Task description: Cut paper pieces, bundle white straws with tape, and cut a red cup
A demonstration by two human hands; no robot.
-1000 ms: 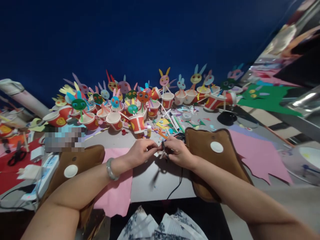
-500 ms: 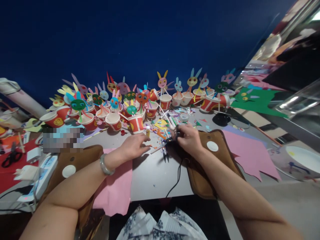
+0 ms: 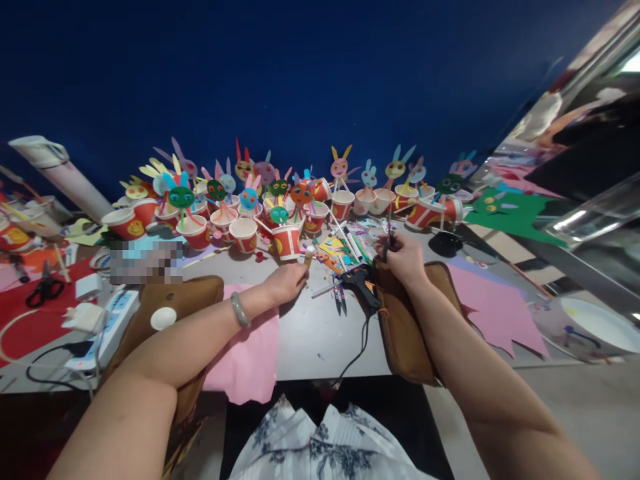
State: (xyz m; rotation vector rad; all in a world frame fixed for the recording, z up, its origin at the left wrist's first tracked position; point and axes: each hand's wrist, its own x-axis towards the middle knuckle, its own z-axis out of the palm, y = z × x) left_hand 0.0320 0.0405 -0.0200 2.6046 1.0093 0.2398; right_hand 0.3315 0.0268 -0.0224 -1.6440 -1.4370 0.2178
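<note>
My left hand [image 3: 286, 284] has its fingers closed around a small yellow glue stick [image 3: 309, 257] with a white top, which tilts slightly. In my right hand [image 3: 406, 259] is a pair of dark-handled scissors [image 3: 389, 245], its blades pointing up and away; part of the handles is hidden by the fingers. Between the hands a black glue gun [image 3: 361, 285] lies on the table, its cord running toward me. Just left of the glue gun, small pointed scissors [image 3: 341, 301] rest on the tabletop. A red cap [image 3: 259, 256] lies left of the glue stick.
Red paper cups [image 3: 289, 243] with paper rabbit heads line the back by the blue wall. Paper scraps and markers [image 3: 353, 243] lie in the middle. Brown pouches [image 3: 191, 301] flank the work area. Pink paper [image 3: 250, 360] lies under my left forearm; a power strip [image 3: 107, 330] is farther left.
My left hand has closed on the glue stick. My right hand has moved right, away from the glue gun, and now holds the dark-handled scissors. The view has shifted slightly.
</note>
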